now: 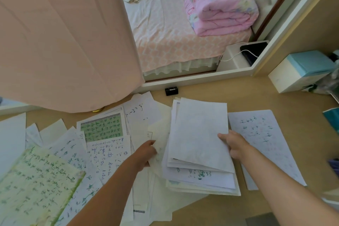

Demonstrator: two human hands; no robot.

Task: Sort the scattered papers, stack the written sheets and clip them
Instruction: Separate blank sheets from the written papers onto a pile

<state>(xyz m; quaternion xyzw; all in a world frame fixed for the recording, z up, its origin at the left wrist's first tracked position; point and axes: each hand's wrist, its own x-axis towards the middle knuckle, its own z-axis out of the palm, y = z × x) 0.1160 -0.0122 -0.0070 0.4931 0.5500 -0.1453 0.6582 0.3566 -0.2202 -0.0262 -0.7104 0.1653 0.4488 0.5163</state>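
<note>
Papers in a gathered stack [200, 145] lie in the middle of the counter [256, 97], several sheets deep. The edges are not yet squared, so lower sheets with green and blue writing stick out at the near side.

The right hand [233, 145] grips the stack's right edge, thumb on the blank-looking top sheet and fingers tucked under. That probably steadies the pile and lifts its upper layers so another sheet can be added.

The left hand [146, 152] is at the stack's left edge and pinches a cream sheet [157, 134], its fingertips hidden behind the paper. From the angle, I judge this sheet is being brought to the pile or checked for writing.

Left of the stack, loose written sheets [108, 154] overlap in a fan, among them a green-grid sheet [101, 129] and, further left and nearer the camera, a green-lined page [36, 180]. One written sheet [260, 134] lies flat just right of the stack, partly under the right forearm.

The black binder clip [171, 91] stands just beyond the stack's far edge, untouched and within easy reach for when the pile is complete.

Sorting looks only partly done, since many sheets to the left are still outside the pile.
</note>
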